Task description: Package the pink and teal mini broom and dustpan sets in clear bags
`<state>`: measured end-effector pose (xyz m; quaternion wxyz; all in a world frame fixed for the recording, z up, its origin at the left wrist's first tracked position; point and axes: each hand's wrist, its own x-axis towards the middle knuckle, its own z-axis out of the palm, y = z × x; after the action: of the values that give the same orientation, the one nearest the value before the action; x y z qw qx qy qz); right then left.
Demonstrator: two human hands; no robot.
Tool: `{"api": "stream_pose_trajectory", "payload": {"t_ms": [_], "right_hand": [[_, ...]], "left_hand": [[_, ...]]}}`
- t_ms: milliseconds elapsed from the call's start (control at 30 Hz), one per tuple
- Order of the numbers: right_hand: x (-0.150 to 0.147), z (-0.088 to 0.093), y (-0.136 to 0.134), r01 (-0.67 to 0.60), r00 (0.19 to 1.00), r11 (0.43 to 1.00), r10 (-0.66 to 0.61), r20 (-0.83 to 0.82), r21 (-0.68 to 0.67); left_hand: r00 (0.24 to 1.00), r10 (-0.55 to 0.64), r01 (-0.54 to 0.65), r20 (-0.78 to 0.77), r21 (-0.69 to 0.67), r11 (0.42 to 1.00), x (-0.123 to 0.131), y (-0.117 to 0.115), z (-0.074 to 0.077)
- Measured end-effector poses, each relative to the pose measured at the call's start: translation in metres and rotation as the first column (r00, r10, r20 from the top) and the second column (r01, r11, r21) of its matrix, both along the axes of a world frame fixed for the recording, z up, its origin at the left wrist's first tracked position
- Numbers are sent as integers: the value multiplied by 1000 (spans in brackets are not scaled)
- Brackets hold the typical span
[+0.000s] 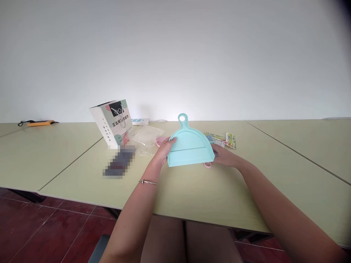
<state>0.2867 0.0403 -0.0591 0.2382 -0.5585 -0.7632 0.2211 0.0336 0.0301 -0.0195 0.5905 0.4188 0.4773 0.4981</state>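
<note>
A mint-green dustpan [189, 140] is held up above the table, its ringed handle pointing up and its wide lip towards me. My left hand [165, 149] grips its left side, with the thumb over the rim and the other fingers hidden behind. At the right edge, my right hand [225, 156] is closed against the pan, most of its fingers out of sight behind it. A pink loop [207, 165] shows below the pan near my right hand. Another pink object [161, 141] is partly hidden behind the left side.
A printed paper bag [116, 122] stands tilted at the left, beside clear plastic wrapping [148, 138]. A blurred-out dark object [120, 162] lies in front. Green-and-white packets [230, 140] lie behind my right hand. An orange object with a black cord [41, 123] is far left, and a white power strip [140, 121] is near the wall.
</note>
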Motion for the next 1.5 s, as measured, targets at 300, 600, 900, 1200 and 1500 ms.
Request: {"api": "stream_pose_trajectory", "payload": {"t_ms": [300,600,900,1200,1500], "right_hand": [[8,-19,18,-36,997,979,22,68,203],[2,-29,30,167,986,796,-132,-102,582],[5,14,0,695,670,489,-176,-721,527],[-27,34,-27,491,679,781,-66,-731,386],[-69,13,-40,187,923,908,-32,-383,375]], "left_hand": [[998,-55,57,-21,111,992,-3,6,-7],[988,-34,56,-149,141,989,-4,8,-11],[982,4,21,-189,129,991,-3,6,-10],[979,-33,65,-202,157,985,-2,9,-15],[978,-46,88,-202,205,975,7,0,-7]]}}
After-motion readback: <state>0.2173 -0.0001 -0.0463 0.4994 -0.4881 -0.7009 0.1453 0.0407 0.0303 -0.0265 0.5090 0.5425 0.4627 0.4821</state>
